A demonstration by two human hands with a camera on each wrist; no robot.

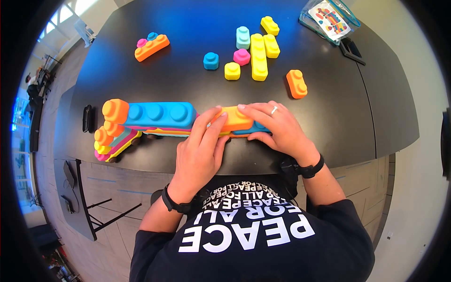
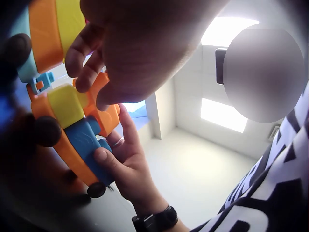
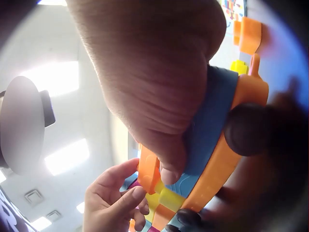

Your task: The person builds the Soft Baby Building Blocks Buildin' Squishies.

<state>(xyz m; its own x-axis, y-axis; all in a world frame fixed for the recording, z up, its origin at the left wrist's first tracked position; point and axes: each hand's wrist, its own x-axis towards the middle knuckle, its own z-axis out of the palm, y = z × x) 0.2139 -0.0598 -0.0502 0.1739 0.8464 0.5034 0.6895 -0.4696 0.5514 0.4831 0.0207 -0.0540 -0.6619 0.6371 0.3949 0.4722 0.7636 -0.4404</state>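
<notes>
A toy train of soft building blocks stands along the table's near side. On its right-hand wagon, an orange block (image 1: pixel 236 119) sits over a yellow block (image 2: pixel 66 106) and a blue block (image 2: pixel 91 146), above an orange wheeled base (image 2: pixel 72 162). My left hand (image 1: pixel 199 152) pinches the orange block's left end between fingers and thumb. My right hand (image 1: pixel 282 128) grips its right end, index finger on top and thumb against the blue block. Left of my hands, a long blue block (image 1: pixel 157 114) tops the middle wagon. Beyond it is the front car (image 1: pixel 115 138), stacked with orange, yellow and pink blocks.
Loose blocks lie farther back: a long yellow block (image 1: pixel 259 57), a pink block (image 1: pixel 241 57), a dark blue block (image 1: pixel 211 61) and an orange block (image 1: pixel 297 84). An orange block with studs (image 1: pixel 152 48) lies back left. A clear bag (image 1: pixel 330 19) stands back right.
</notes>
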